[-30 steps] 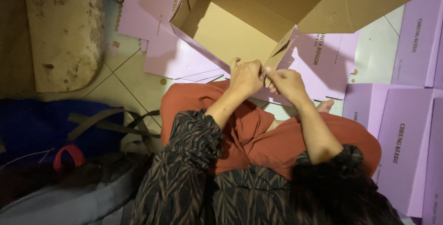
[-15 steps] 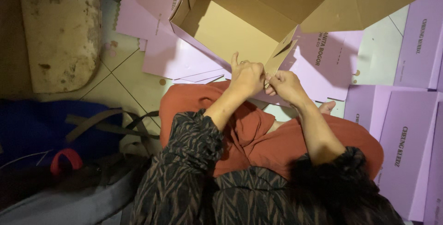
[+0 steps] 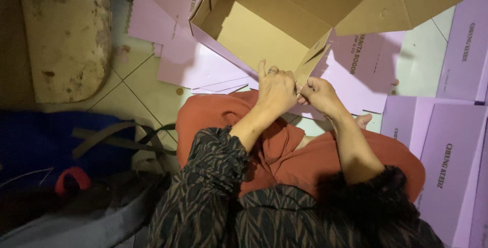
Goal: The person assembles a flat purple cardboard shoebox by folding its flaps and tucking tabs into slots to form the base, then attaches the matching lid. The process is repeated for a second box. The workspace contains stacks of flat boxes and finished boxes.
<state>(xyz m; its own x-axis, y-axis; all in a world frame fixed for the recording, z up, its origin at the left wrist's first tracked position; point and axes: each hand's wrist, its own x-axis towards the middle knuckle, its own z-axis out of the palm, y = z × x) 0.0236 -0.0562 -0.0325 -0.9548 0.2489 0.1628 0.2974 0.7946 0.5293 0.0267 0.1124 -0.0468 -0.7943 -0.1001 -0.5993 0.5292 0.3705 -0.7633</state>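
Observation:
I sit on a tiled floor in orange trousers and a dark patterned top. A partly folded cardboard box (image 3: 254, 34), lilac outside and brown inside, lies open in front of my knees. My left hand (image 3: 276, 89), with a ring on one finger, pinches the box's near corner flap (image 3: 311, 62). My right hand (image 3: 316, 94) grips the same flap edge from the right, touching my left hand. The fingertips of both hands are partly hidden behind each other.
Flat lilac box blanks (image 3: 168, 14) lie spread on the floor behind and to the right (image 3: 447, 151). A worn beige cushion-like object (image 3: 66, 34) sits at the left. A dark blue bag with straps (image 3: 76, 146) lies beside my left side.
The hands and the box flap stay in nearly the same place; my left forefinger has lifted slightly. The view has shifted a little.

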